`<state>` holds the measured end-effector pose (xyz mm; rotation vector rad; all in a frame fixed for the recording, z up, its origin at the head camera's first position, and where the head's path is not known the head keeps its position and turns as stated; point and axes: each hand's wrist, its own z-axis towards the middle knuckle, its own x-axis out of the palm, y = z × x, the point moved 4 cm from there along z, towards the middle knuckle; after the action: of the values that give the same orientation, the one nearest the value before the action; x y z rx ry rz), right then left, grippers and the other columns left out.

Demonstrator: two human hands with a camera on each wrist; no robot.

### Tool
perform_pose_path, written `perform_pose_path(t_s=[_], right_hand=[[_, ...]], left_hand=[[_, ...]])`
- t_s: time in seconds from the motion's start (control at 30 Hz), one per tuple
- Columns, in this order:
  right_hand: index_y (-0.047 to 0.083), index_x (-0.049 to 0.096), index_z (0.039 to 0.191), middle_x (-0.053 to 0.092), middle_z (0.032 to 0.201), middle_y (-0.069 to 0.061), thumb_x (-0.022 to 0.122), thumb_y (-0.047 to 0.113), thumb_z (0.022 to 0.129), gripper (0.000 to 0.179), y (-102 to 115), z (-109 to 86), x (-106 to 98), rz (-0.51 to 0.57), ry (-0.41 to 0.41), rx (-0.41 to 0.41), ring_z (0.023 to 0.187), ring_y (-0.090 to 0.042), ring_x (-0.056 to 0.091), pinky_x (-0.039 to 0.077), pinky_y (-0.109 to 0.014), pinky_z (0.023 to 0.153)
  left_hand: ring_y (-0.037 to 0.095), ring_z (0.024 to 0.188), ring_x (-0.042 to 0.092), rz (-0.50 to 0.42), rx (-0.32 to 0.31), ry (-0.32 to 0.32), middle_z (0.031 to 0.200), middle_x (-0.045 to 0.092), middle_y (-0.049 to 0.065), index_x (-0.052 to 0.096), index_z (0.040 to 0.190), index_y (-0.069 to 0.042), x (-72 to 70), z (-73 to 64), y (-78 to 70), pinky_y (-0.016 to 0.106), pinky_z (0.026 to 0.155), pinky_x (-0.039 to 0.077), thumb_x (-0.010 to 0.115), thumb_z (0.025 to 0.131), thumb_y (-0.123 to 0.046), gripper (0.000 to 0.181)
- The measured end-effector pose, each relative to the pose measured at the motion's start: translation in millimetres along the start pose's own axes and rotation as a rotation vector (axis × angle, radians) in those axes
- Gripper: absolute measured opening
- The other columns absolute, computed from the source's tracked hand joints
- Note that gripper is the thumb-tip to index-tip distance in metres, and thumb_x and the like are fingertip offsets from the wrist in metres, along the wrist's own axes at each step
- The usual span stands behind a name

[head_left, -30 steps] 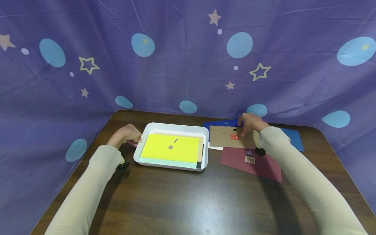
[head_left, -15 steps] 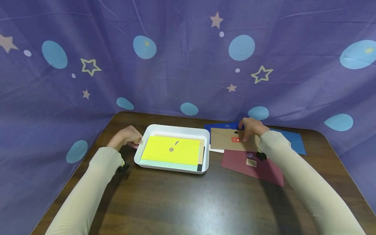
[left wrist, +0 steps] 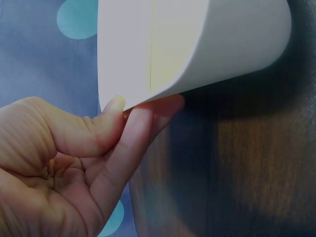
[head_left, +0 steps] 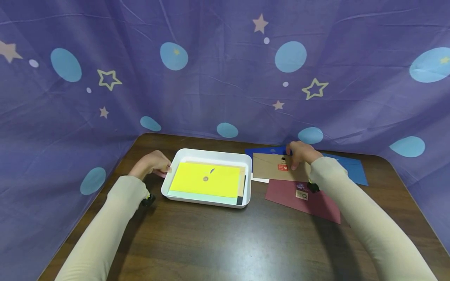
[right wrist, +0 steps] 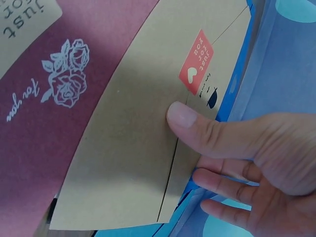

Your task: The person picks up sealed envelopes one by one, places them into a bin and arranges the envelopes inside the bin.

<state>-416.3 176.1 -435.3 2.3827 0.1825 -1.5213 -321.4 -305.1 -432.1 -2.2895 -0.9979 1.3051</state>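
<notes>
My left hand (head_left: 152, 160) pinches the left rim of a white tray (head_left: 215, 154) between thumb and fingers. Inside lie flat papers or envelopes, a yellow one (head_left: 221, 181) with a round sticker on top. My right hand (head_left: 300, 152) is over a kraft-brown envelope (right wrist: 128, 138) with a red sticker. Its thumb rests on the envelope's face, and the other fingers are at its far edge. The index fingertip is hidden, so I cannot tell whether the edge is pinched. A maroon envelope (right wrist: 54, 128) with a rose print lies beside it.
A dark blue envelope (head_left: 251, 151) shows behind the kraft one, and a lighter blue one (head_left: 355, 168) lies at the right. A white edge (head_left: 260, 180) shows between tray and maroon envelope. The patterned purple cloth (head_left: 211, 97) hangs behind the brown table (head_left: 211, 242).
My right thumb has come down slightly onto the kraft envelope. The left hand keeps its hold on the tray. The head view has shifted a little.
</notes>
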Motion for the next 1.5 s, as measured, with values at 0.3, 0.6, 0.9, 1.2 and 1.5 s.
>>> perform_pose_path(t_s=[0.3, 0.6, 0.9, 1.2, 1.5], right_hand=[[-0.001, 0.061, 0.126, 0.062, 0.125, -0.024, 0.090, 0.003, 0.072, 0.061, -0.2, 2.0, 2.8, -0.007, -0.020, -0.029, 0.114, -0.039, 0.060, 0.059, -0.054, 0.092], [0.000, 0.059, 0.124, 0.059, 0.129, -0.024, 0.088, 0.002, 0.074, 0.057, -0.1, 3.2, 6.0, -0.019, 0.007, -0.041, 0.115, -0.038, 0.058, 0.058, -0.052, 0.093], [0.000, 0.058, 0.124, 0.056, 0.134, -0.025, 0.084, -0.002, 0.078, 0.053, -1.5, 4.3, 8.7, 0.001, 0.032, -0.022, 0.113, -0.033, 0.055, 0.057, -0.049, 0.092], [0.002, 0.057, 0.124, 0.056, 0.133, -0.026, 0.085, 0.004, 0.079, 0.053, -1.8, 4.3, 7.5, -0.038, 0.024, -0.038, 0.116, -0.037, 0.056, 0.057, -0.048, 0.086], [0.001, 0.059, 0.109, 0.059, 0.121, -0.024, 0.087, 0.002, 0.075, 0.045, -2.5, -1.9, -0.8, -0.012, 0.036, -0.111, 0.102, -0.034, 0.057, 0.057, -0.046, 0.082]], left_hand=[[0.007, 0.062, 0.061, -0.006, 0.004, 0.001, 0.078, 0.058, 0.005, 0.067, 0.092, 0.008, 2.3, -0.5, 1.1, 0.019, 0.060, 0.063, 0.056, 0.089, 0.010, 0.012], [0.008, 0.064, 0.063, 0.014, -0.028, -0.009, 0.087, 0.059, 0.008, 0.066, 0.110, 0.012, 3.3, 1.3, 0.9, 0.019, 0.061, 0.063, 0.057, 0.090, 0.008, 0.022], [0.008, 0.065, 0.063, -0.002, -0.003, -0.004, 0.088, 0.059, 0.010, 0.064, 0.115, 0.015, 3.4, 0.7, -0.4, 0.021, 0.062, 0.064, 0.057, 0.091, 0.008, 0.026], [0.008, 0.064, 0.062, 0.015, -0.007, -0.015, 0.082, 0.057, 0.007, 0.065, 0.104, 0.012, 1.2, -1.1, -1.5, 0.021, 0.062, 0.064, 0.058, 0.091, 0.007, 0.016], [0.009, 0.063, 0.061, 0.009, -0.011, -0.003, 0.081, 0.055, 0.007, 0.064, 0.102, 0.012, -0.1, -2.0, -2.5, 0.020, 0.061, 0.064, 0.057, 0.090, 0.008, 0.015]])
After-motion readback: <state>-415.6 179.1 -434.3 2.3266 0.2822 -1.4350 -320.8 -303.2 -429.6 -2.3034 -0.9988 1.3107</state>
